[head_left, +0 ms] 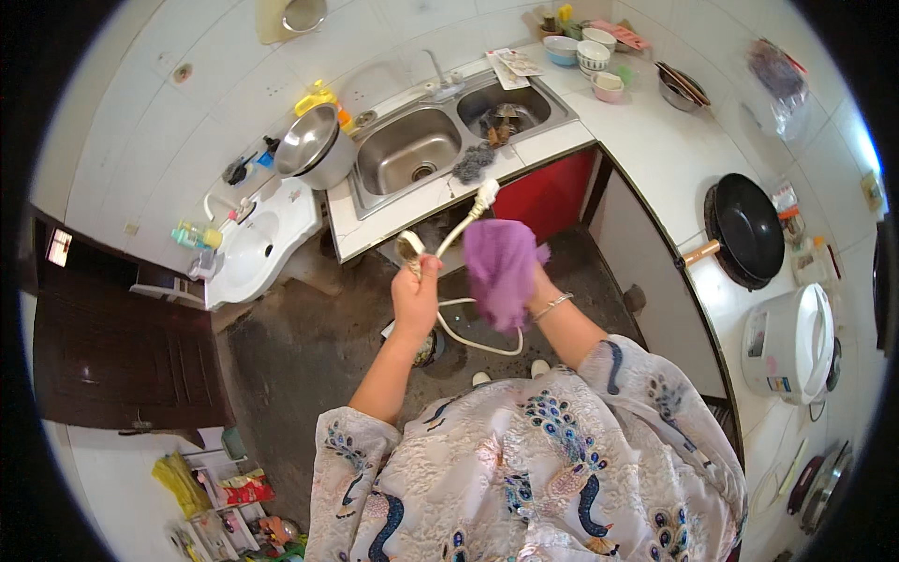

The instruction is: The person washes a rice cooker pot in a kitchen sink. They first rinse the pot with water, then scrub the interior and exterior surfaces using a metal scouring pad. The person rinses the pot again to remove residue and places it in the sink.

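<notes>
My left hand (415,295) is closed around a white power cord (456,339), near the blocky connector (409,245) at one of its ends. The cord's plug (488,190) sticks up beyond the cloth, and a loop of cord hangs below my hands. A purple cloth (501,267) drapes over my right hand (540,288) and hides most of its fingers. That hand grips the cloth close to the cord; whether cloth and cord touch is unclear. A bracelet circles my right wrist.
Ahead is a double steel sink (407,150), with a grey scrubber (473,163) on its front ledge. Steel bowls (307,140) stand left of it, beside a white washbasin (257,244). Along the right counter are a black wok (749,229) and a white cooker (788,345).
</notes>
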Demonstrator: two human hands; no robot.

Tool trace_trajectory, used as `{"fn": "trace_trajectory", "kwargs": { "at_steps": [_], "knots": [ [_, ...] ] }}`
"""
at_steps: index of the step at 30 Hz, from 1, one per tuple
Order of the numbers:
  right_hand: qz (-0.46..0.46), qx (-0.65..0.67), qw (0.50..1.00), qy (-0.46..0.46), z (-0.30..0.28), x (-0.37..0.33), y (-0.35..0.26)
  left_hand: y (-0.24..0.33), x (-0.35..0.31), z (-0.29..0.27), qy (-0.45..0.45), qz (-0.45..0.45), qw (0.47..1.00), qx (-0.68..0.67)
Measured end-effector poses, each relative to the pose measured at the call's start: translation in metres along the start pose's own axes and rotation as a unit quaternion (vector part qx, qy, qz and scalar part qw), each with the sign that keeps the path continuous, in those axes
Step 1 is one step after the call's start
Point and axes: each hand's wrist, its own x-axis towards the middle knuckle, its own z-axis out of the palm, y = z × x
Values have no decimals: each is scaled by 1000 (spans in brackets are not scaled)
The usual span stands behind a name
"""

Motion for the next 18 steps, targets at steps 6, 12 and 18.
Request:
{"fn": "trace_trajectory", "kwargs": {
  "at_steps": [6,12,18],
  "knots": [
    [-156,-11,950,271,46,17,-4,-5,-17,38,-33,166,974,151],
    [-203,-162,938,231,25,22,10,-16,-28,42,-90,34,994,61],
    [-322,-680,649,115,50,7,-16,-2,-13,37,-88,-100,950,-283]
  ]
}}
